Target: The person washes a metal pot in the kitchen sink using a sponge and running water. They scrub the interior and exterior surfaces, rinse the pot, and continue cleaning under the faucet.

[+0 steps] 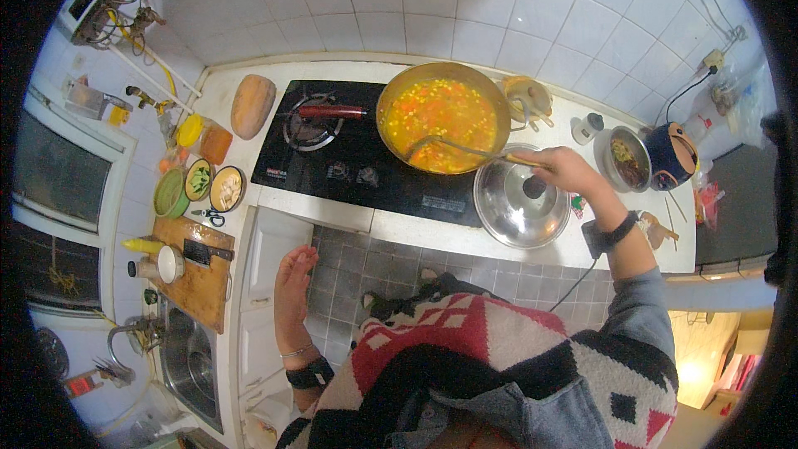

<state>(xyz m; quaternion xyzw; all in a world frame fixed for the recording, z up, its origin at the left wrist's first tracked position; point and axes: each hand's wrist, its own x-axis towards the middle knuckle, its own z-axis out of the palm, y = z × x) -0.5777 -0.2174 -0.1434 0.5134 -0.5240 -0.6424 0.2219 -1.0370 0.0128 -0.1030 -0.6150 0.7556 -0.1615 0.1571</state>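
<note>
My right hand (556, 168) grips the wooden-ended handle of a long ladle (458, 147). The ladle's head dips into a thick orange-yellow soup (439, 112) with corn kernels and carrot-like bits. A wide, deep wok (386, 90) holds the soup over the right side of a black gas hob (355, 156). Its red-brown handle (333, 111) points left across the bare burner. Below my right hand a glass pot lid (514, 224) with a dark knob lies on the counter. My left hand (293, 287) is raised in front of the white cabinet, fingers extended, holding nothing.
Left: a squash (252, 106), a yellow-lidded jar (215, 142), bowls of cut green vegetable (199, 180) and pale pieces (227, 189), scissors (215, 219), a cleaver (198, 252) on a cutting board (209, 299), a sink (190, 355). Right: a steel bowl of food (626, 159), a dark blue appliance (673, 156).
</note>
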